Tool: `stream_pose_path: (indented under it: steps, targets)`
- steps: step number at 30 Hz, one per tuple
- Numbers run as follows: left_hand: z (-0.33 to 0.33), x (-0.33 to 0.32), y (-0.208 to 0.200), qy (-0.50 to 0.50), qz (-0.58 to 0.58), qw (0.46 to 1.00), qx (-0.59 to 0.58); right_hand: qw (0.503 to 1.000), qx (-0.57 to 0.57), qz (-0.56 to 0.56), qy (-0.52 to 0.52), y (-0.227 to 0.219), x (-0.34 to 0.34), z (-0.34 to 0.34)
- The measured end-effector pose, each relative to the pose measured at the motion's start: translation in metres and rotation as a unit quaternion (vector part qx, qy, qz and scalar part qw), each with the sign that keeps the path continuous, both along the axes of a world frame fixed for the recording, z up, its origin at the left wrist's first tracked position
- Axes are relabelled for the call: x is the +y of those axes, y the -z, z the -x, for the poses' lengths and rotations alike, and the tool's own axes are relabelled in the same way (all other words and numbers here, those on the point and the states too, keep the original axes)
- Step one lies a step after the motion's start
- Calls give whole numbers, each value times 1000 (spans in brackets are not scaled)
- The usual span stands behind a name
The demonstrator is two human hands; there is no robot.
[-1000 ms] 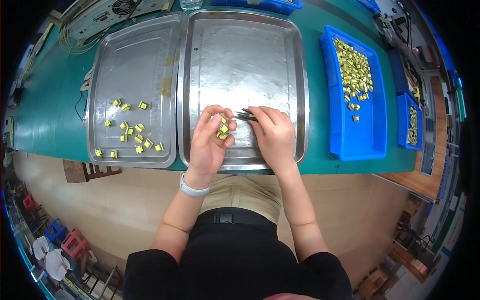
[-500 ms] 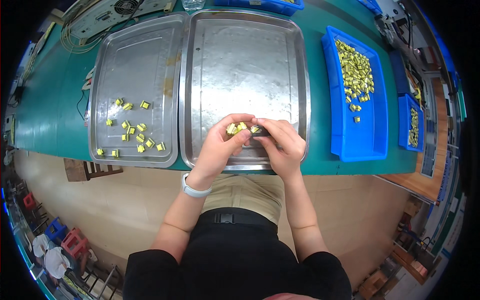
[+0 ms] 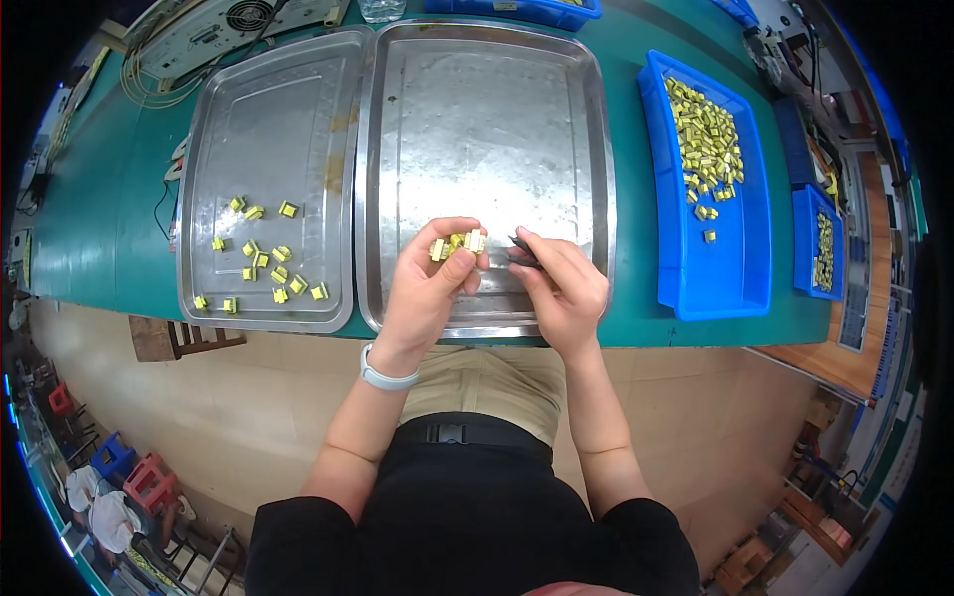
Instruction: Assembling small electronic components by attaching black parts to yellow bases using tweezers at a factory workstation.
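Observation:
Above the near part of the right-hand metal tray [image 3: 487, 79], my left hand [image 3: 434, 273] is closed around a few small yellow transformers [image 3: 457, 243]. One of them is pinched at the fingertips, its pale pin side showing. To the right of these, my right hand [image 3: 564, 288] grips black tweezers [image 3: 524, 254] whose two tips point left and stand apart, with nothing visible between them. A small gap separates the tweezers from the transformers. Several more yellow transformers [image 3: 281, 253] lie scattered in the near half of the left-hand metal tray [image 3: 268, 109].
On the right, a blue bin [image 3: 715, 268] holds a heap of similar yellow parts [image 3: 708, 139]. A smaller blue bin [image 3: 821, 243] stands beyond it. An instrument with a fan [image 3: 238, 25] and cables sits at the far left of the green table [image 3: 99, 228]. People sit behind at lower left.
My hands have moved apart. The tweezers have come away from the transformers and their tips have spread. The left hand has turned, bringing one transformer's pin side into view.

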State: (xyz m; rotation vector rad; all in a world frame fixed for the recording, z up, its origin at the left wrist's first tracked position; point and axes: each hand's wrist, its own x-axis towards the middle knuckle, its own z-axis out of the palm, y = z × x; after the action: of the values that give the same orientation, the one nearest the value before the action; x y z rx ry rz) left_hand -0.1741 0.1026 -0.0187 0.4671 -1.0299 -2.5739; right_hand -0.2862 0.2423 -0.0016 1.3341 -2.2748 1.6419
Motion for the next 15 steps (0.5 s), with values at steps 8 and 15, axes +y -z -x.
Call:
stream_pose_path:
  steps: [8, 15]
  targets:
    - [-1, 1, 1, -31, 34, 999, 17, 993, 109, -35, -10, 2, -5, 2]
    - [0, 0, 2, -27, 87, 996, 23, 990, 135, -35, -1, 3, -6, 2]
